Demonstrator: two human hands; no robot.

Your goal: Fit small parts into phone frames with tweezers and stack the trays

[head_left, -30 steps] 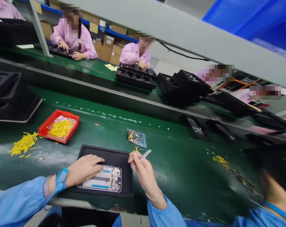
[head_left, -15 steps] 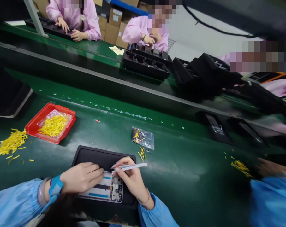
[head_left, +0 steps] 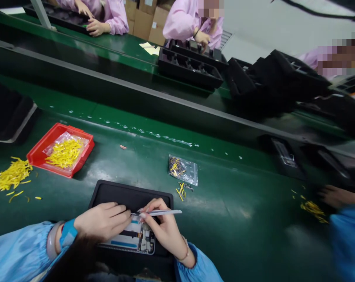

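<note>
On the green desk (head_left: 224, 235), by the head view, laid the left hand (head_left: 105, 221) over an opened phone (head_left: 132, 237) on a black tray (head_left: 121, 194), with fingers outstretched; pinched a slim pale tool (head_left: 167, 212) between the fingers of the right hand (head_left: 164, 229), near the phone's upper edge.

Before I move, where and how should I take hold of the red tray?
Probably pinch the red tray by its raised right wall, coming from the right: loose yellow strips lie at its left corner. More strips sit inside the open top, so keep it level.
</note>
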